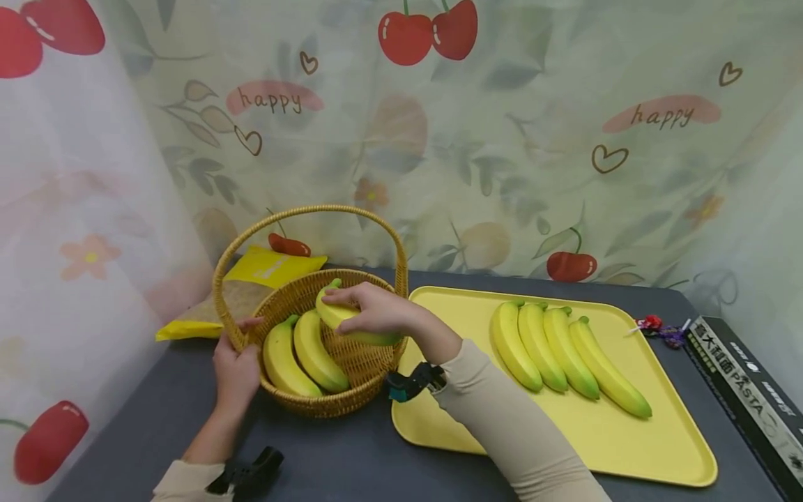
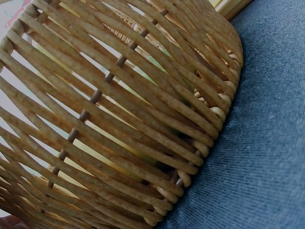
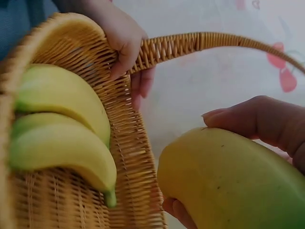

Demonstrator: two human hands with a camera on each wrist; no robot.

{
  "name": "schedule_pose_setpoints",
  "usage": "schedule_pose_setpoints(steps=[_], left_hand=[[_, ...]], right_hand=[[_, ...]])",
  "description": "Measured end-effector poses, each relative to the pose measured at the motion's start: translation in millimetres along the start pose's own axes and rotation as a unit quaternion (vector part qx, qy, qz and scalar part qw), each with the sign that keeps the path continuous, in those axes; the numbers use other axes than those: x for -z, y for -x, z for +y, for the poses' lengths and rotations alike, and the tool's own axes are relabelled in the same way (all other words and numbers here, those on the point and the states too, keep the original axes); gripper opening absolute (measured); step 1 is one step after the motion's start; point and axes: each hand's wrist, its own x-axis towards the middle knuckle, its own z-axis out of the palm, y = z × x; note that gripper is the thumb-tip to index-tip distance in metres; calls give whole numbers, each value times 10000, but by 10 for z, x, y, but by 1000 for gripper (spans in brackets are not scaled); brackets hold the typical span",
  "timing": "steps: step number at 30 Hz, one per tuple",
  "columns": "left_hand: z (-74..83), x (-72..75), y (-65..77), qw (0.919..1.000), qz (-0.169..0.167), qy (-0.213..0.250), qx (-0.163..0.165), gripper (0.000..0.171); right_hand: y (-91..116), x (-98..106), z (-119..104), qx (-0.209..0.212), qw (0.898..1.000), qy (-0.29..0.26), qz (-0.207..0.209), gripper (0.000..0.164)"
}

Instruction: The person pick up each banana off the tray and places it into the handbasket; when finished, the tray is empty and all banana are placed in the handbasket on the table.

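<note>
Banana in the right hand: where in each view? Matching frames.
Head: the held banana is slightly left of centre, below mid-height, in the right hand.
Left wrist: can't pick it out; the wicker basket fills most of the frame.
Right wrist: held banana large, lower right.
Shared landmark: wicker basket, in all three; left side in right wrist.

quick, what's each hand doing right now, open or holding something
Left hand: closed, gripping the basket handle at its base.
Right hand: closed, holding a banana.
</note>
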Motion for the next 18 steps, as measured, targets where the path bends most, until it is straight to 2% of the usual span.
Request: schedule_pose_setpoints(steps=[3, 11, 18], left_hand=[[-8, 27, -8, 10000, 0, -33, -18, 42], [-19, 0, -16, 10000, -8, 37, 12, 43], [-30, -9, -20, 10000, 8, -8, 69, 43]], right_hand=[[-176, -34, -5, -119, 9997, -235, -4, 56], [-381, -122, 113, -698, 9950, -715, 41, 52], [-485, -253, 209, -980, 9935, -550, -177, 53]])
